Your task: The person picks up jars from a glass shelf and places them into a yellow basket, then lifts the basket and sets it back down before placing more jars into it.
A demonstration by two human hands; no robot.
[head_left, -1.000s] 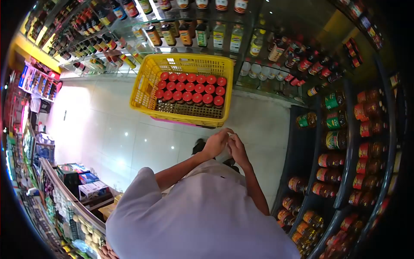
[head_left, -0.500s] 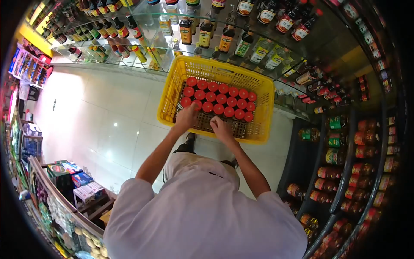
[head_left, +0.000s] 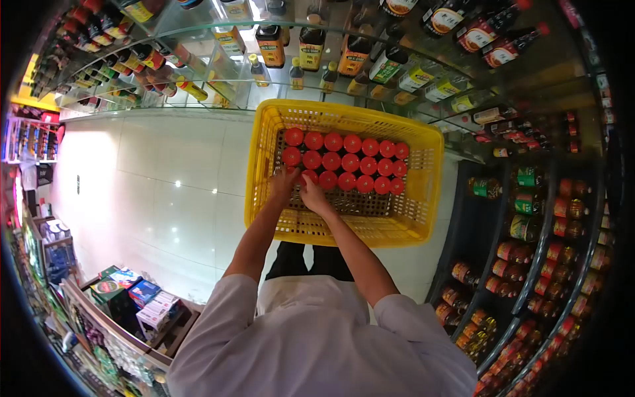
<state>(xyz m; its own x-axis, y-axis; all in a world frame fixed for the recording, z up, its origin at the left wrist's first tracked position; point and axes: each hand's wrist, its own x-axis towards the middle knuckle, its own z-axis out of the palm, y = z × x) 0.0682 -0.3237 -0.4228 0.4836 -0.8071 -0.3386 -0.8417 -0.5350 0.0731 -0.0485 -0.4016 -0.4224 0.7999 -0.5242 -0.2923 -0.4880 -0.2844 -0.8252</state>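
Observation:
A yellow plastic basket (head_left: 340, 237) stands on the floor in front of me, holding several red-capped jars (head_left: 333, 141) in three rows. My left hand (head_left: 283, 185) is at the near left corner of this group. Its fingers bend around the end jar of the front row and partly hide its cap. Close beside it, my right hand (head_left: 313, 196) has fingers reaching forward against the neighbouring jar in the same row, apart from one another. Below the caps, the jar bodies are mostly hidden.
Glass shelves (head_left: 291, 89) with sauce bottles rise just behind the basket. To the right, dark racks (head_left: 466, 218) hold oil bottles. Boxes (head_left: 142, 294) sit in a low wooden stand at the lower left. Pale floor tiles (head_left: 152, 192) stretch leftward.
My right hand has moved left, from the basket's near middle to beside my left hand at the front-row jars. The basket appears larger and lower in view.

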